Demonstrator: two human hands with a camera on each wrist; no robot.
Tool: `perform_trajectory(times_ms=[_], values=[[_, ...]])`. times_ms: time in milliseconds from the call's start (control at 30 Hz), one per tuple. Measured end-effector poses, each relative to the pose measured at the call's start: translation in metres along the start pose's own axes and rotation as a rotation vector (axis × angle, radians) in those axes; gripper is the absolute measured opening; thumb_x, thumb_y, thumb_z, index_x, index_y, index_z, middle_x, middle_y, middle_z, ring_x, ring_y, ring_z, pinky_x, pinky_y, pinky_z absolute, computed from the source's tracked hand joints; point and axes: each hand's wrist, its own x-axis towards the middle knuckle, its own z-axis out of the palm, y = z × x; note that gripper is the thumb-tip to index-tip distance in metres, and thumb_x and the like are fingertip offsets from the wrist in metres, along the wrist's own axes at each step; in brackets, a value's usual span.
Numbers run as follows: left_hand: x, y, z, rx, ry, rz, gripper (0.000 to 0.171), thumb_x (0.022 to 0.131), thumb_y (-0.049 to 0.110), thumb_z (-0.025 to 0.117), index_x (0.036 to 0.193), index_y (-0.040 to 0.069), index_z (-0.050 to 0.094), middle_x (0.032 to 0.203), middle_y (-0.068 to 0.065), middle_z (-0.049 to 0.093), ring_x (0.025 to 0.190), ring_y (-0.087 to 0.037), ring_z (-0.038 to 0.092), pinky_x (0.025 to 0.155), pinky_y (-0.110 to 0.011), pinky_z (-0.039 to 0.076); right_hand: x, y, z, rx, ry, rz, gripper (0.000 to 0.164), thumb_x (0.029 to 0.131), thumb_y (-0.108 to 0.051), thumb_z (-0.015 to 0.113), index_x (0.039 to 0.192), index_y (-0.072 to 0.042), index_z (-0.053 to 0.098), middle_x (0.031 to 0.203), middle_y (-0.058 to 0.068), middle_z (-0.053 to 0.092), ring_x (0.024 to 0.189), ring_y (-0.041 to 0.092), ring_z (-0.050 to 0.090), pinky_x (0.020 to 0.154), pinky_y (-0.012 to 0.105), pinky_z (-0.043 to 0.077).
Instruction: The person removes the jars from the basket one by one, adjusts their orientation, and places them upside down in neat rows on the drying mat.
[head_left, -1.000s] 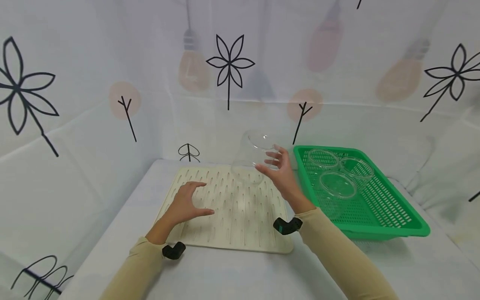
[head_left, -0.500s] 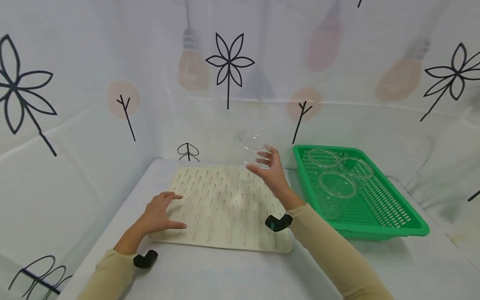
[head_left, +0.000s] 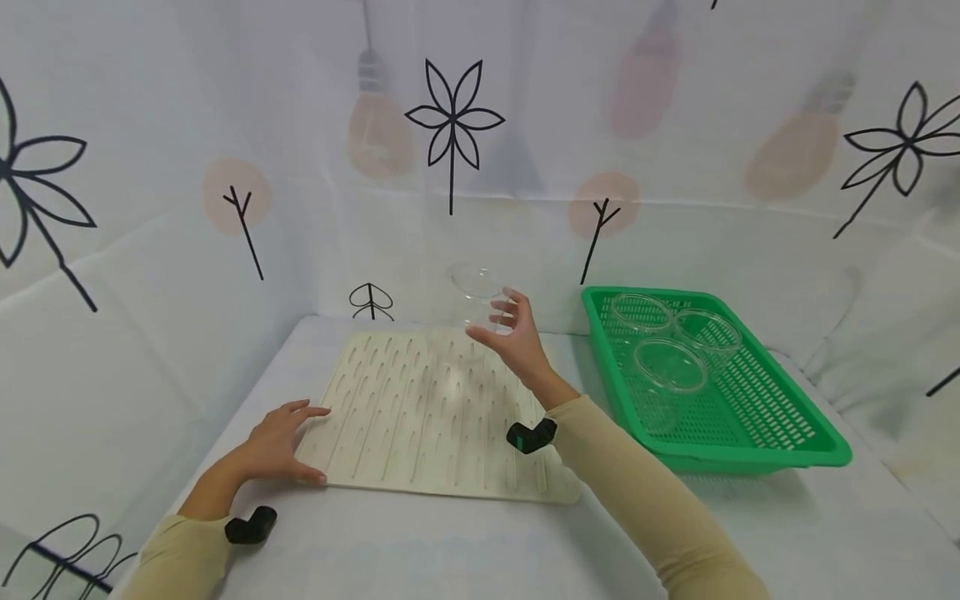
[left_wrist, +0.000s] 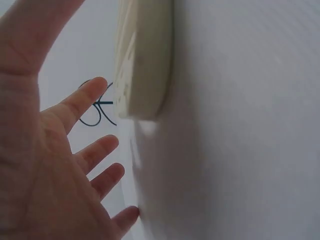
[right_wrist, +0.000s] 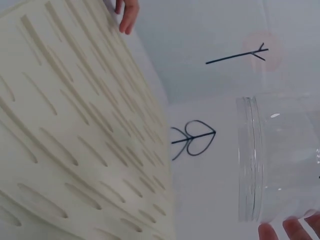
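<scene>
One clear cup carried above the mat

The right hand (head_left: pixel 517 342) curled its fingers around the clear cup (head_left: pixel 474 293), not yet set down on the drying mat (head_left: pixel 420 417) below them. The left hand (head_left: pixel 273 442), fingers spread, touched the mat's corner; three cups (head_left: pixel 670 367) waited in the green basket (head_left: pixel 750 433).

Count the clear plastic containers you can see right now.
4. One clear container is held in the right hand above the drying mat; three sit in the green basket. None looks hidden.

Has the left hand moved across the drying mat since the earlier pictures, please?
Yes. The left hand has slid off the middle of the drying mat to its near left corner, toward the person.
</scene>
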Motion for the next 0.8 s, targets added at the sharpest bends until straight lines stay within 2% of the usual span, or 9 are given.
perform_trajectory(times_ms=[267, 467, 667, 800], values=[[-0.006, -0.004, -0.001, -0.015, -0.033, 0.01, 0.103, 0.05, 0.06, 0.082, 0.131, 0.008, 0.047, 0.133, -0.024, 0.043, 0.12, -0.048, 0.035, 0.089, -0.065, 0.031, 0.007, 0.004, 0.016, -0.033, -0.031, 0.041, 0.089, 0.078, -0.032, 0.076, 0.145, -0.017, 0.02, 0.136, 0.006, 0.04, 0.121, 0.022, 0.042, 0.092, 0.046, 0.043], [-0.006, -0.007, -0.001, -0.02, -0.03, 0.024, 0.1, 0.051, 0.059, 0.082, 0.129, 0.007, 0.049, 0.131, -0.021, 0.046, 0.119, -0.047, 0.037, 0.089, -0.064, 0.032, 0.017, 0.008, 0.033, -0.067, -0.023, 0.104, 0.092, 0.076, -0.038, 0.077, 0.145, -0.019, 0.02, 0.14, 0.006, 0.038, 0.122, 0.022, 0.042, 0.092, 0.046, 0.043], [-0.006, -0.004, -0.002, -0.022, -0.067, -0.009, 0.098, 0.052, 0.059, 0.082, 0.129, 0.007, 0.05, 0.132, -0.023, 0.045, 0.12, -0.049, 0.035, 0.089, -0.066, 0.03, 0.023, 0.017, 0.052, -0.1, -0.014, 0.153, 0.094, 0.074, -0.04, 0.077, 0.145, -0.02, 0.019, 0.14, 0.004, 0.039, 0.124, 0.024, 0.042, 0.093, 0.045, 0.043], [-0.006, -0.003, -0.001, -0.018, -0.08, -0.016, 0.098, 0.052, 0.06, 0.081, 0.128, 0.007, 0.051, 0.133, -0.023, 0.044, 0.12, -0.049, 0.035, 0.089, -0.067, 0.03, 0.026, 0.023, 0.063, -0.112, 0.001, 0.165, 0.093, 0.074, -0.037, 0.078, 0.145, -0.018, 0.021, 0.138, 0.008, 0.039, 0.122, 0.026, 0.044, 0.092, 0.045, 0.044]])
